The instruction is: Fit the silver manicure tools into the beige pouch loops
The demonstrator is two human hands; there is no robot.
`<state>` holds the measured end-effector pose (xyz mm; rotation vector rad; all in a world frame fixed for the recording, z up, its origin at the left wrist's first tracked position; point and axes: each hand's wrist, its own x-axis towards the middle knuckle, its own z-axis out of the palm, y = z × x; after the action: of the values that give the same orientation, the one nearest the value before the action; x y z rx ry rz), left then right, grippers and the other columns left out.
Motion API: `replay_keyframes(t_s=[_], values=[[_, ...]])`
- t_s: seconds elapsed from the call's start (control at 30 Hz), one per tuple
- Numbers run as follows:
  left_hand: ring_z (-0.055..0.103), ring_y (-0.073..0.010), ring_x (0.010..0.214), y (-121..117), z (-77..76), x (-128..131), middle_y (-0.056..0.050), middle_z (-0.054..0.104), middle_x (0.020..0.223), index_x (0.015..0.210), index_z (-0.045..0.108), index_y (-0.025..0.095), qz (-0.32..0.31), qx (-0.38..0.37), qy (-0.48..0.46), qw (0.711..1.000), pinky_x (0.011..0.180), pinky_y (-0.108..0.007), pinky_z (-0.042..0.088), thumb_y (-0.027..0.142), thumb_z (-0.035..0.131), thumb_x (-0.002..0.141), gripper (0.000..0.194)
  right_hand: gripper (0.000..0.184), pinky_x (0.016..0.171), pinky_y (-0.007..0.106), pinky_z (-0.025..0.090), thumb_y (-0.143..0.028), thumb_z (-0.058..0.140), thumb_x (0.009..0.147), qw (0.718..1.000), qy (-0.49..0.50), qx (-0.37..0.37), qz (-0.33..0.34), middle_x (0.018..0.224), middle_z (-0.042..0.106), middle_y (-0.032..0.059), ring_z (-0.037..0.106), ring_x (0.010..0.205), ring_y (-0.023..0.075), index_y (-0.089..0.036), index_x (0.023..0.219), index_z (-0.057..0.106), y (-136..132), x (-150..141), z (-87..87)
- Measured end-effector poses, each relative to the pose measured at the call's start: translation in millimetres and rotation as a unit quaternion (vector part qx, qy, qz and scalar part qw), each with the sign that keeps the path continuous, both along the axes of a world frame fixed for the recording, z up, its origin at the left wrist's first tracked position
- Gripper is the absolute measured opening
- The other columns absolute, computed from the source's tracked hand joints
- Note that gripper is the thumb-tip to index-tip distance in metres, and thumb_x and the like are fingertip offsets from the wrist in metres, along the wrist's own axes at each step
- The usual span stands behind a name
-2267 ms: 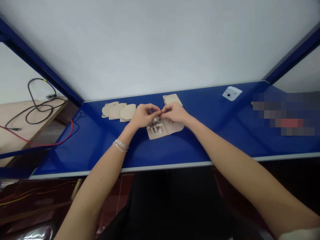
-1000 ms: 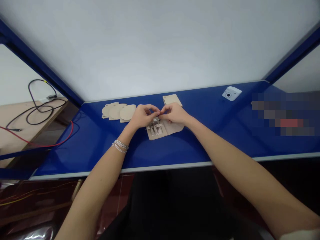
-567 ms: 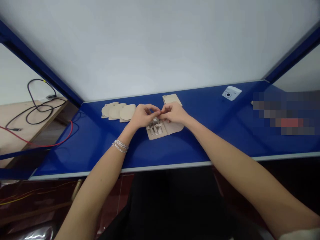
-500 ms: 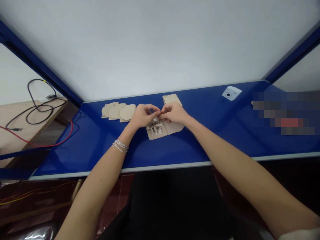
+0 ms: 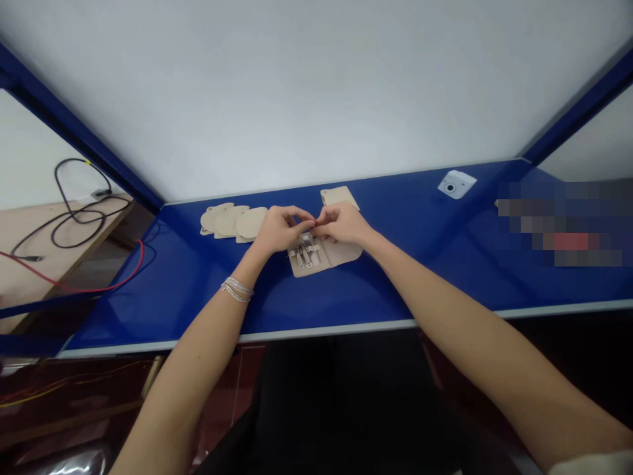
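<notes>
On the blue table an open beige manicure case point(image 5: 341, 253) lies flat, with several small metal grooming tools point(image 5: 307, 256) held in its left panel. Over the upper part of the case, my left hand point(image 5: 283, 227) and my right hand point(image 5: 343, 223) meet at the fingertips. Both hands have thumb and fingers pinched together. Whatever is between them is too small and too covered to name. A closed beige case point(image 5: 339, 194) rests just behind my right hand. Beside my left hand, several closed beige cases point(image 5: 251, 224) overlap in a row.
The blue table point(image 5: 208, 297) ends at a pale front edge and meets a white wall behind. At the back right lies a white device with a round lens point(image 5: 457, 185). A blurred patch covers the far right. Black cable point(image 5: 74, 214) loops over a wooden surface at left.
Both hands stay pinched together over the open case with hardly any movement. The whole view has shifted very slightly.
</notes>
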<state>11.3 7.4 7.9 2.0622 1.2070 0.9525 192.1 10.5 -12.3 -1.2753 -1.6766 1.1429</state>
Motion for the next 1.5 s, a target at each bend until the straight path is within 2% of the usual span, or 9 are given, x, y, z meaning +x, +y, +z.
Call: replay_keyframes(t_s=[0.37,0.8,1.5], values=[[0.046,-0.0096,0.047,1.6,-0.7,-2.4,-0.004,0.063,0.056,0.083,0.076,0.012,0.009,-0.011,0.013,1.0,0.045,-0.022,0.034,0.037,0.067,0.074,0.028,0.018,0.042,0.02,0.042,-0.02,0.073,0.067,1.0,0.01,0.012,0.018,0.057,0.063,0.0023,0.056,0.048,0.0107,-0.016,0.067,0.056,1.7,1.7,-3.4],[0.052,-0.0111,0.052,7.8,-6.3,-6.7,-0.007,0.069,0.066,0.085,0.076,0.011,0.003,-0.027,0.005,1.0,0.049,-0.022,0.04,0.038,0.068,0.073,0.03,0.02,0.041,0.018,0.045,-0.018,0.075,0.068,1.0,0.013,0.003,0.016,0.06,0.065,0.0027,0.059,0.051,0.0111,-0.016,0.067,0.056,4.0,2.5,-3.8],[0.057,-0.013,0.055,4.9,-2.3,-8.5,-0.009,0.072,0.071,0.084,0.076,0.01,0.014,-0.044,0.008,0.999,0.052,-0.023,0.044,0.037,0.068,0.071,0.031,0.018,0.042,0.019,0.047,-0.017,0.074,0.069,0.999,0.02,0.007,0.024,0.072,0.067,0.005,0.058,0.055,0.01,-0.015,0.066,0.056,3.4,5.0,-3.1]])
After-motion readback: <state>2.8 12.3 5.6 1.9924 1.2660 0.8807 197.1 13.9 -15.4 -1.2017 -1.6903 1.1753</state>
